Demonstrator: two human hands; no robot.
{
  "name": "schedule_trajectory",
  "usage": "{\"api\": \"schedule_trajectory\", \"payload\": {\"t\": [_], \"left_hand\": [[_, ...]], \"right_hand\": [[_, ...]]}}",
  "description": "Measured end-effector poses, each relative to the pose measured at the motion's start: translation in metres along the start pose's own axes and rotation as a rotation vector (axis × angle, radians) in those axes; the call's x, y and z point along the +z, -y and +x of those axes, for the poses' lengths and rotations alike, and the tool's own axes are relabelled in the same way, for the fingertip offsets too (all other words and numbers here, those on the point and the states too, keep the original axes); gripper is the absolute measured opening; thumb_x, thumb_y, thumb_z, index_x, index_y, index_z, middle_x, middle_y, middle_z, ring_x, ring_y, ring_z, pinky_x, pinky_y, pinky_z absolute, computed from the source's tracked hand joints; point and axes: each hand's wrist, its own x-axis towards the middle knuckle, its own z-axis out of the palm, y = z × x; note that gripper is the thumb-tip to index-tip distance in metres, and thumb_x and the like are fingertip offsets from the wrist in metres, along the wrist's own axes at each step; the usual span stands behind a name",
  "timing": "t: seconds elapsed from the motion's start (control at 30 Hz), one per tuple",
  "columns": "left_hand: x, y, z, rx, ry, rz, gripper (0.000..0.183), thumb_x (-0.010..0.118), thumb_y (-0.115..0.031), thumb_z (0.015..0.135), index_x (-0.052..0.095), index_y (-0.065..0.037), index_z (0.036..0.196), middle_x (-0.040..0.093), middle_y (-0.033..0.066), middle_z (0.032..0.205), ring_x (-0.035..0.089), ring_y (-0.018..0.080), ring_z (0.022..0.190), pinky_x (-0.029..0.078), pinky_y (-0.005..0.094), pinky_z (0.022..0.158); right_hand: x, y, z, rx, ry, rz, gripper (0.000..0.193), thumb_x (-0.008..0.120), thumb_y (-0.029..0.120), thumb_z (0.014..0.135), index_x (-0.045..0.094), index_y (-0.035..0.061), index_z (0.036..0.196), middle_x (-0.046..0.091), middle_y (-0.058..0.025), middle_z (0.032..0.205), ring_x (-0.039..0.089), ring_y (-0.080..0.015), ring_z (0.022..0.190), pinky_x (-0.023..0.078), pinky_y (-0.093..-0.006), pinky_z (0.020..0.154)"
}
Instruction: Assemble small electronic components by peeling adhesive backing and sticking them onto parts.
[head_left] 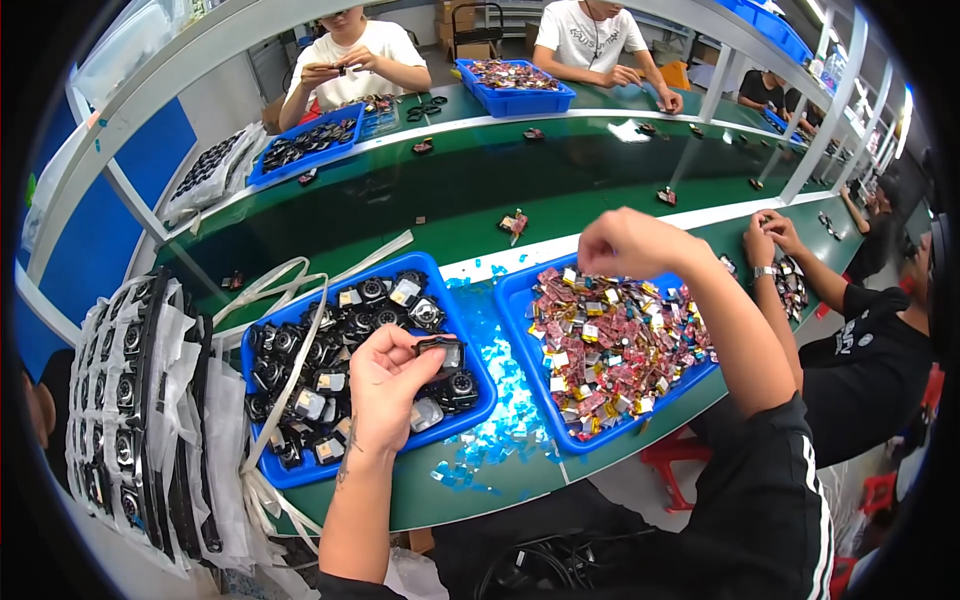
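- Left hand (382, 390): thumb and fingers pinched close on one black case (440, 350) with a pale window; I see it raised over the near right part of the left blue tray (482, 402).
- Left blue tray: heaped with black camera-like units (335, 348), some showing round lens-like fronts, others pale square faces.
- Right hand (632, 243): fingers curled downward above the far left part of the right blue tray (512, 305); the fingertips are largely hidden from me, so I cannot tell how far they part or whether they grip anything.
- Right blue tray: filled with small red, yellow and white parts (620, 335).
- Blue film scraps (500, 375): strewn on the green tabletop (400, 512) between the two trays.
- Pale strap (385, 253): one end beyond the left tray.
- Layered sheets of black units (125, 390): at my far left, beside pale wrapping.
- Dark green belt (380, 205): beyond the trays, small assemblies (514, 224) spaced along it.
- Two people in white shirts (590, 42): across the belt, hands at work.
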Motion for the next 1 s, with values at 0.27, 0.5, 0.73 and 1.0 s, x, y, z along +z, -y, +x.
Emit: {"api": "schedule_trajectory", "payload": {"t": [0.27,0.5,0.73,1.0], "left_hand": [[0.014,0.005,-0.003,-0.159,-0.039,-0.135,0.017,0.062,-0.003,0.091,0.057,-0.002,0.107,0.064,0.0057,0.083,0.067,0.0161,0.066,0.057,0.0245,0.056],[0.025,-0.003,-0.004,-0.177,-0.022,-0.158,0.024,0.058,-0.007,0.095,0.056,-0.001,0.118,0.063,0.0085,0.094,0.062,0.0131,0.07,0.052,0.0234,0.062],[0.029,0.001,-0.014,0.041,0.121,0.241,0.025,0.065,-0.004,0.089,0.066,0.001,0.114,0.05,0.0029,0.107,0.054,0.0057,0.082,0.047,0.021,0.076],[0.033,0.013,-0.012,0.134,0.12,0.412,0.022,0.07,-0.006,0.086,0.071,-0.002,0.107,0.051,0.0052,0.105,0.056,0.0083,0.083,0.049,0.0206,0.073]], "right_hand": [[0.052,-0.004,-0.021,-0.03,-0.11,-0.097,0.011,0.07,0.007,0.076,0.066,0.0036,0.086,0.063,-0.012,0.084,0.063,-0.0298,0.084,0.05,-0.0407,0.076],[0.038,0.005,-0.027,-0.087,-0.109,-0.223,0.006,0.065,0.007,0.081,0.065,0.0036,0.085,0.065,-0.0128,0.085,0.065,-0.0307,0.082,0.051,-0.0418,0.073],[0.057,0.032,-0.059,0.145,-0.787,0.771,0.007,0.067,0.006,0.087,0.065,-0.0007,0.09,0.066,-0.0025,0.083,0.059,-0.0062,0.074,0.046,-0.0221,0.066],[0.078,0.016,-0.071,0.28,-0.778,0.577,0.006,0.067,0.006,0.086,0.067,-0.0005,0.086,0.064,-0.0001,0.074,0.055,-0.0037,0.067,0.043,-0.0196,0.059]]}}
